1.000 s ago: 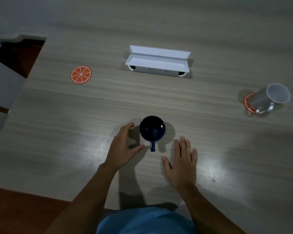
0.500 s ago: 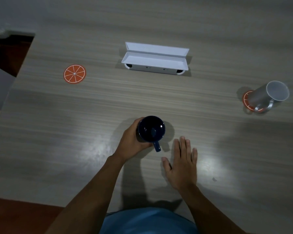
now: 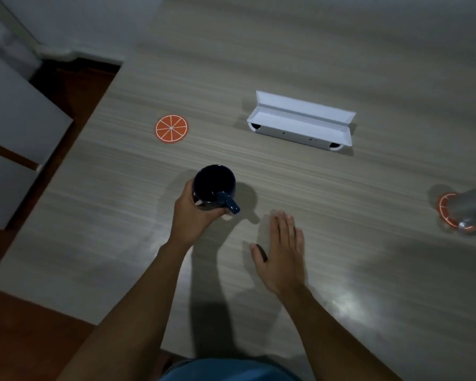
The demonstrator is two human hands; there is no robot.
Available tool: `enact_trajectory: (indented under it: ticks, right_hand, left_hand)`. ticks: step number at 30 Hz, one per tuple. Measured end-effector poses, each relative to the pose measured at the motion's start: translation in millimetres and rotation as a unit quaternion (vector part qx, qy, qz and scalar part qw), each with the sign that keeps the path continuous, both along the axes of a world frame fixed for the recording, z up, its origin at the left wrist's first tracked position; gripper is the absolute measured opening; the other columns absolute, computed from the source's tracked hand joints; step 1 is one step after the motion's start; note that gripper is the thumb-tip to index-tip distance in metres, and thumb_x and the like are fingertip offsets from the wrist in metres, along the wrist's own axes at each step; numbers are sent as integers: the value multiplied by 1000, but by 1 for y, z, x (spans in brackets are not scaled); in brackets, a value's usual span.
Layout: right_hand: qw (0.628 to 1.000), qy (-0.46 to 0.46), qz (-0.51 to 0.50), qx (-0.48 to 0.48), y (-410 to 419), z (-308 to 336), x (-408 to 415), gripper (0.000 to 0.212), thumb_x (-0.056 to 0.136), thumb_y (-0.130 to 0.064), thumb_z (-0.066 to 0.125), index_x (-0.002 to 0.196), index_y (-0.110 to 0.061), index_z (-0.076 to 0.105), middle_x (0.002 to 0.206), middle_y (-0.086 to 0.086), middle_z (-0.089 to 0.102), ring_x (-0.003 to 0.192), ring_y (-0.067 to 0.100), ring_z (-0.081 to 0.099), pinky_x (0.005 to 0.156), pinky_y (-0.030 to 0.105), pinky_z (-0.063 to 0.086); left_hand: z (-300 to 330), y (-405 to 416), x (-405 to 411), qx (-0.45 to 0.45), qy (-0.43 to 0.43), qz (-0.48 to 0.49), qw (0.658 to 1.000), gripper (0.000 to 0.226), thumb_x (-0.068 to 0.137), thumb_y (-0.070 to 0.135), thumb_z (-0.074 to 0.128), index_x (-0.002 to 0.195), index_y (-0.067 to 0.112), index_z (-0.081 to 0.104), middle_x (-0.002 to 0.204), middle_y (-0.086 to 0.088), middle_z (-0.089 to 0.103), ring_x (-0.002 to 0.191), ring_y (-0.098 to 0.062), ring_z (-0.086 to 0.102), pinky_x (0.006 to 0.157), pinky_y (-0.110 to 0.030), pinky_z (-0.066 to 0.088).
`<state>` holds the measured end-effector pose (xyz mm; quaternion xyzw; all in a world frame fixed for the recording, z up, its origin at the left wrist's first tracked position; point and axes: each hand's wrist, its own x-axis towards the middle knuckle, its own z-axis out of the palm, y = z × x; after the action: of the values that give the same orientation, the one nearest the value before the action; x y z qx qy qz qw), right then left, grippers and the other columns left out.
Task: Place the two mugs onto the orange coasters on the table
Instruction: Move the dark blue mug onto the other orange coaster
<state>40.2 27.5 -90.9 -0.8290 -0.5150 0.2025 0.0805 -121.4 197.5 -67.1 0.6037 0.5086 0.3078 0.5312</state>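
My left hand point(image 3: 194, 215) is wrapped around a dark blue mug point(image 3: 214, 186), which is raised a little off the wooden table point(image 3: 286, 188), its handle pointing toward me and to the right. An orange-slice coaster point(image 3: 172, 129) lies bare on the table beyond and to the left of the mug. At the right edge of view a grey mug point(image 3: 470, 209) stands on a second orange coaster point(image 3: 443, 209). My right hand point(image 3: 282, 253) lies flat on the table, fingers apart, holding nothing.
A white open case point(image 3: 300, 123) sits at the middle back of the table. The table's left edge point(image 3: 74, 149) drops to a dark red floor, with grey furniture point(image 3: 17, 119) beside it.
My left hand closed around the blue mug and has lifted it slightly and moved it left toward the bare coaster. The right hand has stayed flat. My view swung left.
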Motion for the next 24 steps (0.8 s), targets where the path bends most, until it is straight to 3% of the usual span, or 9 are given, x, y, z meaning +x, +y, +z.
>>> enact_trajectory:
  ticks: [3,6,10,15,19,24]
  right_hand:
    - [1000,2,20,1,33,-3,-16,88,100,-64,27,165,-15,-5,175,5,-9,160,24,-14,131,48,-2]
    - [999,3,36,-8,55,-12,-31,88,99,-65,24,164,-15,-7,174,6,-12,160,25,-14,131,51,1]
    - [999,-41,20,-2,58,-26,-40,88,98,-67,25,165,-14,2,175,8,2,161,26,-2,130,54,10]
    - [999,-44,-2,26,59,-37,-39,87,96,-66,38,164,-16,16,173,5,16,161,22,7,129,53,14]
    - [999,-43,-1,22,58,-39,-40,86,96,-65,40,164,-17,18,174,3,16,162,21,7,129,53,16]
    - [999,-51,4,12,59,-39,-39,86,96,-64,40,165,-17,16,174,2,14,162,21,4,130,52,13]
  left_hand:
    - [2,32,-17,13,6,30,999,88,57,13,100,130,36,56,114,29,66,112,10,63,84,-10,55]
    - [2,65,-31,25,3,57,998,90,60,7,98,135,27,55,119,23,62,108,18,61,84,-9,55]
    - [1,104,-43,42,-1,75,996,89,59,10,99,132,32,55,120,20,63,109,16,62,83,-10,55]
    - [-1,140,-48,52,-14,85,995,85,52,30,100,123,51,58,122,18,68,118,-6,67,91,-25,59]
    - [-9,161,-49,59,-15,78,995,90,54,26,100,133,29,58,126,12,65,121,-11,65,94,-33,60]
    - [-19,183,-41,52,-17,78,995,91,59,4,98,138,17,54,124,17,62,113,8,64,90,-20,59]
